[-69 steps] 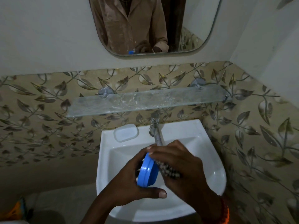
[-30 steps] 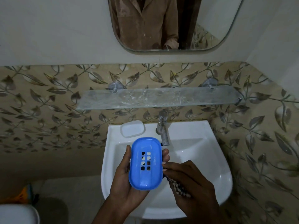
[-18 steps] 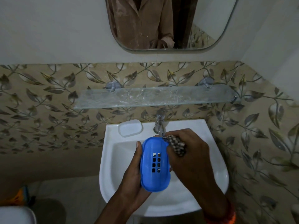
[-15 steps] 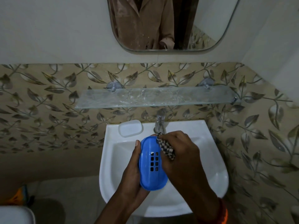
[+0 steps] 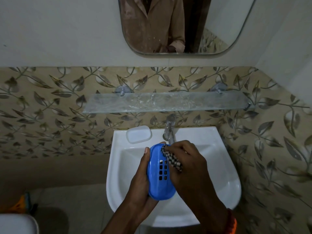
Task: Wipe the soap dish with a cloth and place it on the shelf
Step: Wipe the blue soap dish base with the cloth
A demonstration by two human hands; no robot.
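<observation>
L hand (image 5: 141, 186) cups the blue soap dish (image 5: 159, 181) from the left side & underneath, thumb up along its left edge, fingers clamped on it, holding it over the white sink (image 5: 224, 174) w/ its slotted face up. R hand (image 5: 187, 166) has fingers closed on a bunched checkered cloth (image 5: 172, 160), pressing it on the dish's upper right part, just in front of the tap (image 5: 169, 130). Glass shelf (image 5: 165, 102) on the tiled wall above is well apart from the dish; a white lid (image 5: 138, 134) lies on the sink's back left rim.
</observation>
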